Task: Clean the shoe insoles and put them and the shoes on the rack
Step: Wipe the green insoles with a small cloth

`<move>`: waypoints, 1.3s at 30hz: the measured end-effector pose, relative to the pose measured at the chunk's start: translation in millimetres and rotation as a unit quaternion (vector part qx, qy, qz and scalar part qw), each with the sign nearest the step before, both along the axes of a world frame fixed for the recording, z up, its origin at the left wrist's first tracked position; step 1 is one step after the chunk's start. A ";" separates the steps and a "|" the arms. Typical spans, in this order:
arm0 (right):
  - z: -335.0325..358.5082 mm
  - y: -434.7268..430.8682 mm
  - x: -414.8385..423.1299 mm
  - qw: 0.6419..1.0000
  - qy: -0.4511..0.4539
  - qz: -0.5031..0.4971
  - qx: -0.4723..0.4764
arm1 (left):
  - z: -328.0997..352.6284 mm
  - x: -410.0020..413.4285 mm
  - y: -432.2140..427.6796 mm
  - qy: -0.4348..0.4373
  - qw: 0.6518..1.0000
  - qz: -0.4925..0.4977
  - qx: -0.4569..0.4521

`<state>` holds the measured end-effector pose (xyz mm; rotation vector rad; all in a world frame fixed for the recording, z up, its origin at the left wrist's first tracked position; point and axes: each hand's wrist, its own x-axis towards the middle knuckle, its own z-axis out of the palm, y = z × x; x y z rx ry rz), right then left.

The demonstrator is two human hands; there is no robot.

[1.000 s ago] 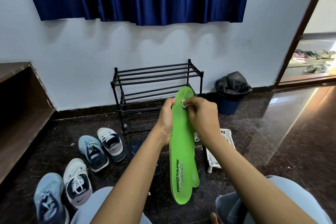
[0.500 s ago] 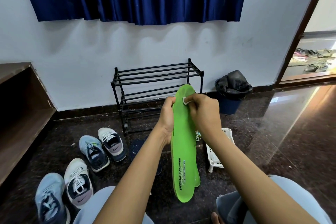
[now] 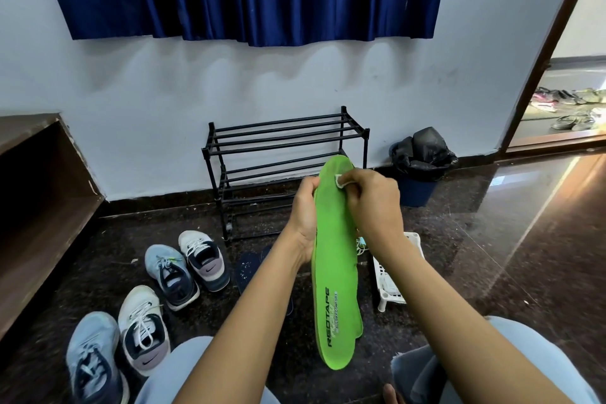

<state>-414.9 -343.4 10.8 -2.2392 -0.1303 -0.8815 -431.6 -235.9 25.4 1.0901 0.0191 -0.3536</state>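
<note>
My left hand (image 3: 303, 223) grips the left edge of a bright green insole (image 3: 334, 272) held upright in front of me, toe end up. A second green insole edge shows just behind it near the heel. My right hand (image 3: 373, 203) pinches a small white wipe (image 3: 339, 181) against the insole's toe area. A black metal shoe rack (image 3: 282, 154) with bare shelves stands against the wall behind. Several sneakers lie on the floor at the left: a white and navy one (image 3: 205, 259), a light blue one (image 3: 170, 275), a white one (image 3: 144, 328) and a blue one (image 3: 93, 361).
A dark insole (image 3: 249, 269) lies on the floor under my left arm. A white plastic basket (image 3: 393, 272) sits right of my hands. A blue bin with a black bag (image 3: 421, 167) stands by the wall. A wooden ledge (image 3: 36, 207) runs along the left; a doorway (image 3: 570, 102) opens at right.
My right hand with the wipe has shifted slightly along the toe end of the insole. My left hand keeps the same grip and the insole stays upright.
</note>
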 end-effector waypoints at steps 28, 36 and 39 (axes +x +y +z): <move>6.5 -1.3 1.0 0.999 0.030 -0.020 0.009 | -1.4 0.3 1.7 -0.003 0.999 -0.002 0.043; -5.8 12.7 -8.3 0.997 0.047 0.053 -0.012 | -3.3 3.9 16.0 0.003 0.998 0.034 0.048; 0.2 8.1 -3.4 0.999 0.016 0.035 -0.008 | -2.5 1.9 13.2 0.002 0.999 0.017 0.042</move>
